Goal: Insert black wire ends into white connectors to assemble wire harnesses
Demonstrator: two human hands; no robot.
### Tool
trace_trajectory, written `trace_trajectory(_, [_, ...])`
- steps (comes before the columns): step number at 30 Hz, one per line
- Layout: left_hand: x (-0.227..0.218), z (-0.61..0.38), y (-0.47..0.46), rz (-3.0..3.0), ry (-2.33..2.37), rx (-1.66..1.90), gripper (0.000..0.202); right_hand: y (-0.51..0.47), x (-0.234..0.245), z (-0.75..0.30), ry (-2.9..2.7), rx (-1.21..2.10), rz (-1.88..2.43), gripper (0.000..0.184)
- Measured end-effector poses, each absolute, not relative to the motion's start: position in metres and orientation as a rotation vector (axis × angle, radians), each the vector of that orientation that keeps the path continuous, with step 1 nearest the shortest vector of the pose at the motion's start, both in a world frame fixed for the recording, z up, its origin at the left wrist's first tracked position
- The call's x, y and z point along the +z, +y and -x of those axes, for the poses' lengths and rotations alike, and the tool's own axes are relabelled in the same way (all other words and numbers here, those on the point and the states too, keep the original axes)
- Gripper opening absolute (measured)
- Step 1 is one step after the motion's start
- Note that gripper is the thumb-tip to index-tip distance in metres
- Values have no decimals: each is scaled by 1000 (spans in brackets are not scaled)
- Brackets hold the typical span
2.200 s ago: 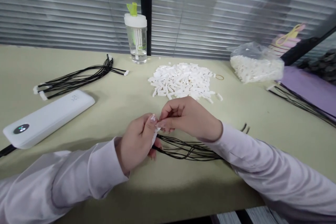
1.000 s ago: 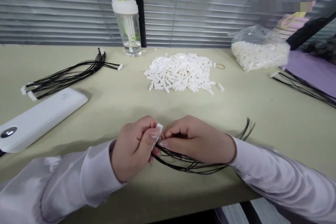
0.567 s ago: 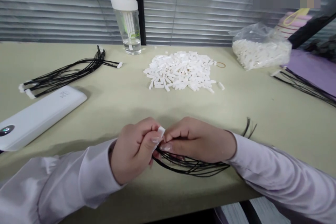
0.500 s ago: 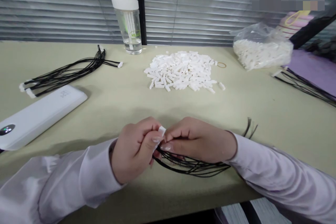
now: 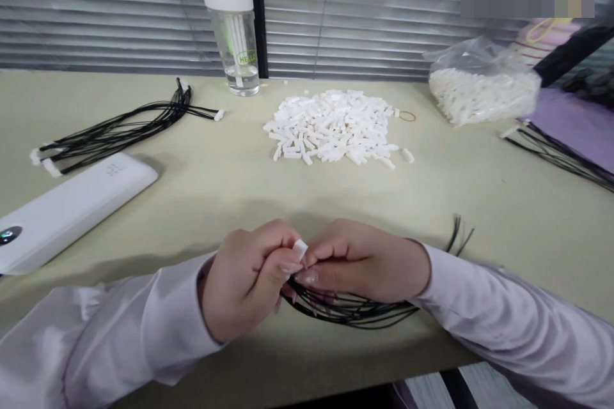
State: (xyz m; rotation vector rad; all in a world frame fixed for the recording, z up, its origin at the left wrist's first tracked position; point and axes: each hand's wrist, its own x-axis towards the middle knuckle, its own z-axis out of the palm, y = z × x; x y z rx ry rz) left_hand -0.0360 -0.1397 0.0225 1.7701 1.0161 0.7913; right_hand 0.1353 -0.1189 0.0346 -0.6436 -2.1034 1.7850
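Both my hands meet near the table's front edge. My left hand [image 5: 247, 281] is closed, pinching a small white plastic connector [image 5: 300, 248] between thumb and fingers. My right hand [image 5: 367, 259] is closed too, its fingertips pressed against that connector and gripping thin black wires. A bundle of black wires [image 5: 355, 313] runs under my right hand and wrist, with loose ends [image 5: 458, 233] sticking out beyond the sleeve. A pile of white connectors [image 5: 333, 128] lies farther back in the middle of the table.
A white power bank [image 5: 71, 208] lies at left, behind it a bundle of black wires with white ends [image 5: 115, 131]. A clear water bottle [image 5: 235, 29] stands at the back. A plastic bag of white connectors [image 5: 482, 86], more black wires [image 5: 561, 156] and a purple mat sit at right.
My hands have sunk a little toward the table's front edge and stay pressed together on the connector. The view has tilted slightly downward.
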Motion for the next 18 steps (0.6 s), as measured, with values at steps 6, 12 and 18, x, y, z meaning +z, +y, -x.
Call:
trace_trajectory(6, [23,35,-140,-1764,1042,802,29,-122,37,-135,-2289,1484,707,27])
trace_trajectory(12, [20,36,-138,-1736,1022,756,28,-123,37,-135,-2403,1302,759,20])
trace_trajectory(18, [19,36,-137,-1732,1043,786,29,-123,37,-135,-2363,1335,824,27])
